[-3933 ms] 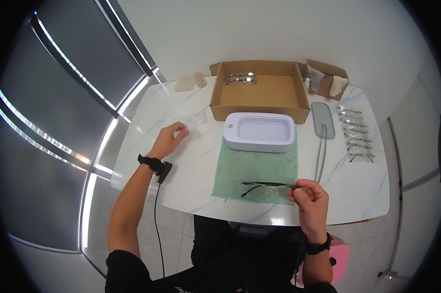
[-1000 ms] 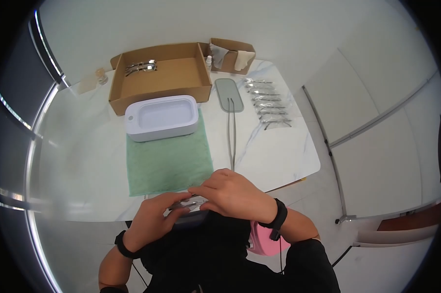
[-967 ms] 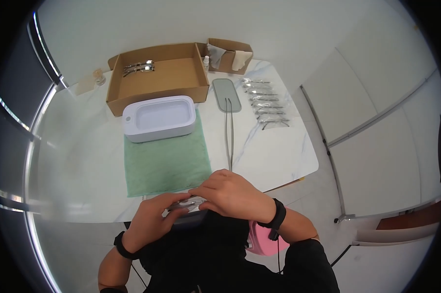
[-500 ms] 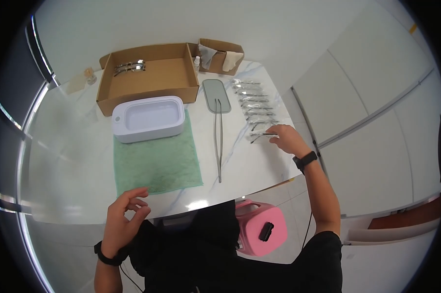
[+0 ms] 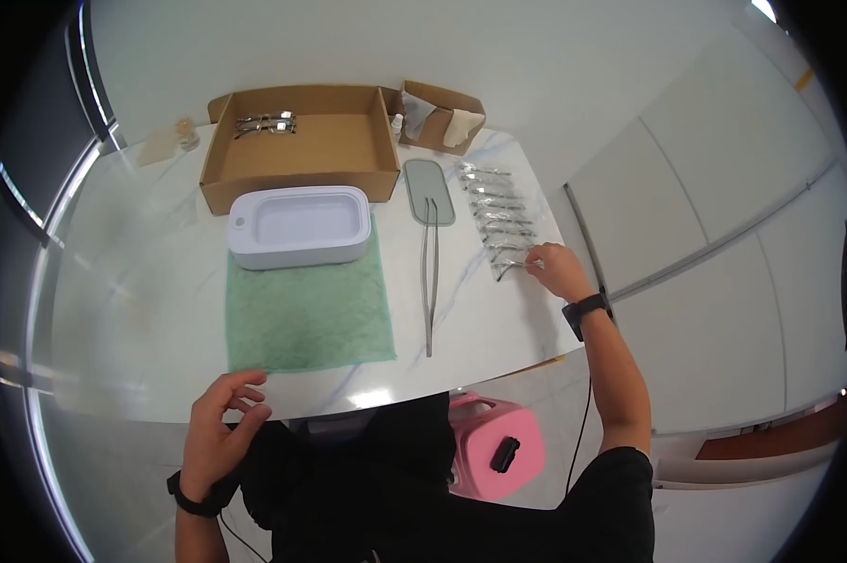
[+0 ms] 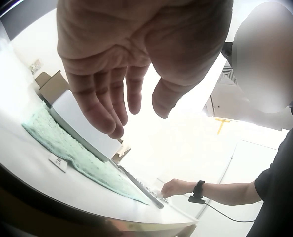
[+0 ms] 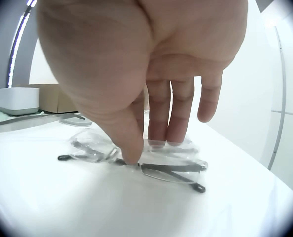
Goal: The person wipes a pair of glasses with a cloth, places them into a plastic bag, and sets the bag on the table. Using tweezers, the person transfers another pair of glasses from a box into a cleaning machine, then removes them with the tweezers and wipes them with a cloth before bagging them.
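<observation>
At the near end of the row of clear-lensed eyeglasses (image 5: 508, 205), the right hand (image 5: 559, 270) pinches one pair (image 5: 510, 269). In the right wrist view, the thumb of the right hand (image 7: 141, 69) is at the bridge of that pair (image 7: 173, 168), with fingers behind it. Its dark temples lie folded, and the lenses rest on or just above the tabletop; which one cannot be told. The left hand (image 5: 222, 424) hovers empty by the table's front edge, fingers loosely bent. The left wrist view shows the left hand (image 6: 141, 54) with fingers and thumb apart.
A lilac-white basin (image 5: 302, 249) stands on a green cloth (image 5: 311, 319). Behind is a cardboard box (image 5: 302, 183) holding eyeglasses (image 5: 264, 125). Long tweezers (image 5: 430, 291) lie partly on a grey-green tray (image 5: 428, 188). A smaller box (image 5: 433, 141) holds cloths; a pink stool (image 5: 517, 432) stands below.
The hands were together at the front edge around a pair of eyeglasses; they have parted. The right hand has carried the pair to the row's near end, while the left has let go.
</observation>
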### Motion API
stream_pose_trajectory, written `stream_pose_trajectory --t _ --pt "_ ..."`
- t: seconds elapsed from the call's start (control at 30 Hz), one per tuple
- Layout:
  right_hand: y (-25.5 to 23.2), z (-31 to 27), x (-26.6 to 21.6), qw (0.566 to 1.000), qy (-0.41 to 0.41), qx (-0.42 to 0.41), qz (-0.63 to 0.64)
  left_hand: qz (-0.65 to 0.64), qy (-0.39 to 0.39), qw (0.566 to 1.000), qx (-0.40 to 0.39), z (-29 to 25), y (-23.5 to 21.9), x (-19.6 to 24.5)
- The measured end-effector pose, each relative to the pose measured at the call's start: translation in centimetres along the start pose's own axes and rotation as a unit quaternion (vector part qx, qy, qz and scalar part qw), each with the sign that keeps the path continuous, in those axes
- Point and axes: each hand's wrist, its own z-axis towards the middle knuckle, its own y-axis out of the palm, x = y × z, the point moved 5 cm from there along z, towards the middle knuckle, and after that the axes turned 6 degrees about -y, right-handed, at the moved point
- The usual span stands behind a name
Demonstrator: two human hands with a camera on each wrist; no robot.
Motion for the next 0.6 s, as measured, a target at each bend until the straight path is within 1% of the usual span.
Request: stream_pose_trajectory --t 0.03,0.1,0.17,0.23,0.27,0.3,0.37,0.43,0.47,0.5,0.57,0.6 --pt "-0.1 0.1 0.2 1.000 -0.009 0.008 -0.029 -0.001 0.000 1.000 0.007 0.0 -0.1 0.0" --pt "-0.7 -0.3 0.0 0.998 -0.025 0.022 -0.045 0.008 0.019 1.000 0.002 0.1 -0.2 0.2" --pt "-1.2 0.2 -1.6 0.997 -0.045 0.035 -0.056 0.010 0.019 1.000 0.015 0.1 -0.5 0.3" --pt "-2.8 0.3 -3.5 0.997 -0.049 0.056 0.029 0.010 0.021 1.000 0.021 -0.1 -0.8 -0.1" --pt "-4.0 0.4 -5.8 0.993 -0.060 0.068 0.076 0.013 0.024 0.999 0.025 -0.1 -1.0 -0.4" --pt "-4.9 0.5 -8.0 0.993 -0.063 0.069 0.075 0.016 0.029 0.999 0.027 0.0 -1.1 -0.6" --pt "-5.8 0.8 -12.8 0.981 -0.153 0.063 0.103 0.009 0.020 0.999 0.033 0.0 -1.3 -1.2" --pt "-4.7 1.0 -16.4 0.958 -0.266 0.069 0.076 0.005 0.014 0.999 0.043 0.0 -1.4 -1.5" --pt "-3.6 1.3 -17.8 0.954 -0.292 0.046 0.039 -0.028 -0.003 0.998 0.052 0.1 -1.3 -1.8" --pt "-3.0 1.6 -18.6 0.951 -0.301 0.053 0.037 -0.062 -0.019 0.996 0.064 0.1 -1.4 -2.0" --pt "-1.6 1.8 -20.5 0.931 -0.360 0.051 -0.025 -0.051 -0.008 0.996 0.076 0.1 -1.5 -2.3" --pt "-1.0 2.0 -20.8 0.931 -0.362 0.026 -0.048 -0.041 -0.002 0.996 0.074 0.1 -1.6 -2.5"
